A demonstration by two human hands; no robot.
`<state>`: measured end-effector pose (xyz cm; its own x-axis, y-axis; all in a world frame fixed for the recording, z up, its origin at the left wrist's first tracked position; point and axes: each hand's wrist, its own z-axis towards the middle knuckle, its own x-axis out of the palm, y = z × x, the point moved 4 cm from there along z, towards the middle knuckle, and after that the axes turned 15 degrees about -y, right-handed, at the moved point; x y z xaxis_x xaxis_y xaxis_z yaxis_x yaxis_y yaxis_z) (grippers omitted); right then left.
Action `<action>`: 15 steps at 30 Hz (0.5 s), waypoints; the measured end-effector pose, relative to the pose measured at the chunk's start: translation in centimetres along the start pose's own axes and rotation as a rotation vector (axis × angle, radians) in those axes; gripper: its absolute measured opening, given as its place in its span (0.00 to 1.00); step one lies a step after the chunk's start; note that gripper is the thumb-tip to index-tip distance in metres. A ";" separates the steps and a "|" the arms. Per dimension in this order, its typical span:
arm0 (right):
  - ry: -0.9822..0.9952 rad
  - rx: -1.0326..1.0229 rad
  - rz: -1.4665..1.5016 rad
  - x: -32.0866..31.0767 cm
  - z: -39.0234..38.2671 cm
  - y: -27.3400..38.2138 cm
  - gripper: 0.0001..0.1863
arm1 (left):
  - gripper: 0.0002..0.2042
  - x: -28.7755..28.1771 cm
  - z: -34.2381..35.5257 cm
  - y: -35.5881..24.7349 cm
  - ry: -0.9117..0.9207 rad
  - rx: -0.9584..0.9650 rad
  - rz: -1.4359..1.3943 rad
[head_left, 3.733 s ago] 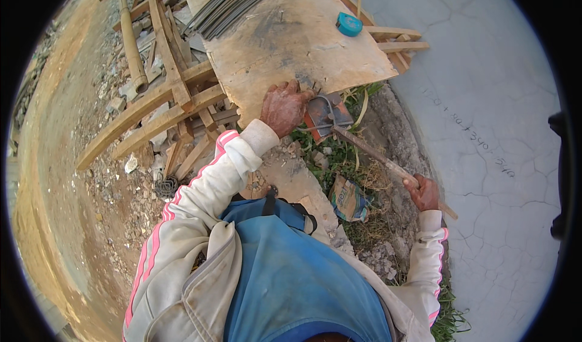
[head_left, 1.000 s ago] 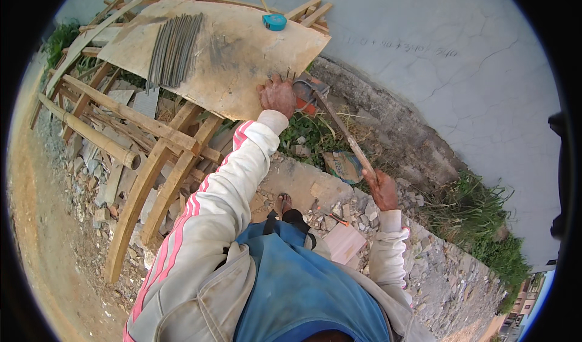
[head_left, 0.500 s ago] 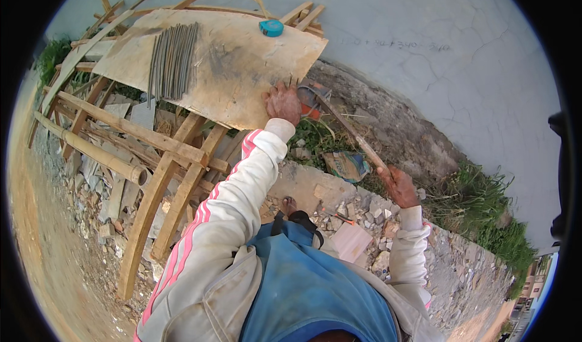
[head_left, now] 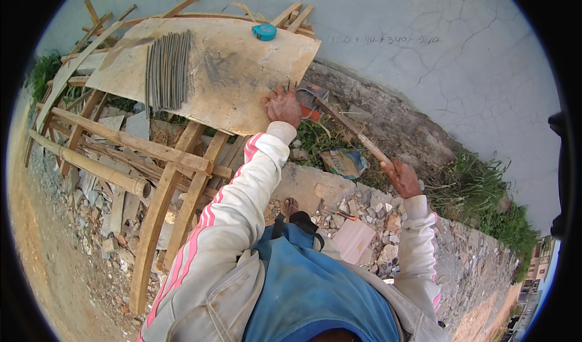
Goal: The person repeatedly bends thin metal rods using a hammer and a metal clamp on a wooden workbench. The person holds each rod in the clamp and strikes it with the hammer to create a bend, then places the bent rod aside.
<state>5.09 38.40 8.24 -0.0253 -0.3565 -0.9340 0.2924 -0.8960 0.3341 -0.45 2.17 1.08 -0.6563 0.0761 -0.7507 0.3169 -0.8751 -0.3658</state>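
Observation:
My left hand is closed at the right end of a worn plywood board, knuckles up, beside several short metal pins standing up from it. Whatever its fingers hold is hidden. My right hand grips the near end of a long brown bar, which slants up and left to the board's edge near the left hand. On the left part of the board lies a row of thin grey metal rods. A teal tape measure sits by the far edge.
Timber beams and a bamboo pole surround the board. Behind it rises a cracked grey wall. An orange object shows beside the bar's far end. Rubble and a pinkish flat block lie near my feet; grass grows at right.
The view has shifted slightly, so the board and timber appear farther left. My right hand stays on the bar and appears slightly up and to the right; my left hand keeps its place by the pins.

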 end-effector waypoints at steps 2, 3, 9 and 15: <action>0.012 0.015 0.009 -0.1 0.0 0.0 0.34 | 0.13 0.2 -0.1 0.1 0.000 0.008 -0.004; 0.017 0.017 0.012 -0.2 0.0 0.0 0.34 | 0.13 0.3 -0.1 0.1 0.004 0.013 0.003; -0.076 -0.017 -0.129 -0.4 -0.8 0.9 0.34 | 0.13 0.4 0.1 0.2 -0.019 0.014 -0.008; 0.215 0.328 0.218 -4.7 -3.9 -3.9 0.35 | 0.12 0.3 0.1 0.6 -0.029 0.055 -0.020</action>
<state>7.84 44.62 10.79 0.2126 -0.5143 -0.8308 -0.0507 -0.8549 0.5163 -0.55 1.61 0.68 -0.6821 0.0803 -0.7268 0.2658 -0.8987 -0.3488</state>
